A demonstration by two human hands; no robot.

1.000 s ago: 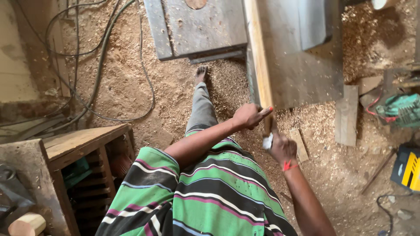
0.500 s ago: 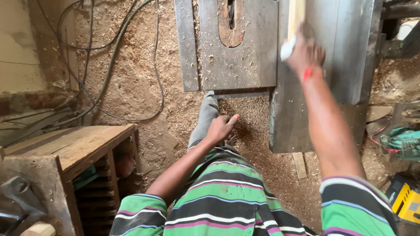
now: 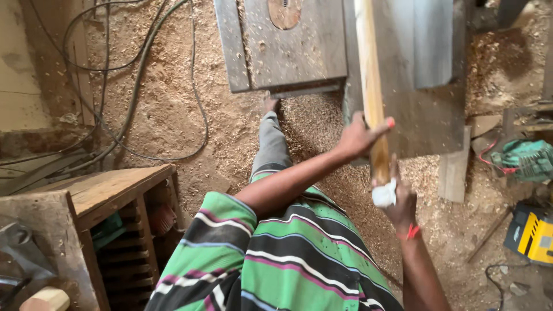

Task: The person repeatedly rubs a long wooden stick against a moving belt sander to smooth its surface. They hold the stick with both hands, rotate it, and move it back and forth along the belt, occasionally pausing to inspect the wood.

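Since 0.5 s ago your left hand (image 3: 358, 138) has come up off your thigh and onto the wooden strip (image 3: 371, 86), and your right hand (image 3: 400, 201) has dropped back from the far end of the saw table (image 3: 426, 115) to the near end of the strip.

Now: strip lies lengthwise on the grey metal table, running away from you, just right of the round blade insert (image 3: 284, 11). L grip — closed over the strip from the left side, thumb across the top. R grip — closed round the strip's near end, with a white cloth wad (image 3: 384, 194) bunched between palm and wood; red band at the wrist.

Judgement on technique: keep the strip flat on the table, L hand steadying sideways, R hand guiding from behind. Keep both hands well clear of the blade slot. Watch footing — sawdust covers the floor (image 3: 173, 115), cables (image 3: 132, 103) loop at left.

Packages/labels: none legible. Yellow-and-black box-shaped case (image 3: 533, 233) at right edge on the floor; teal power tool (image 3: 527, 161) above it; wooden shelf unit (image 3: 109, 201) at lower left.
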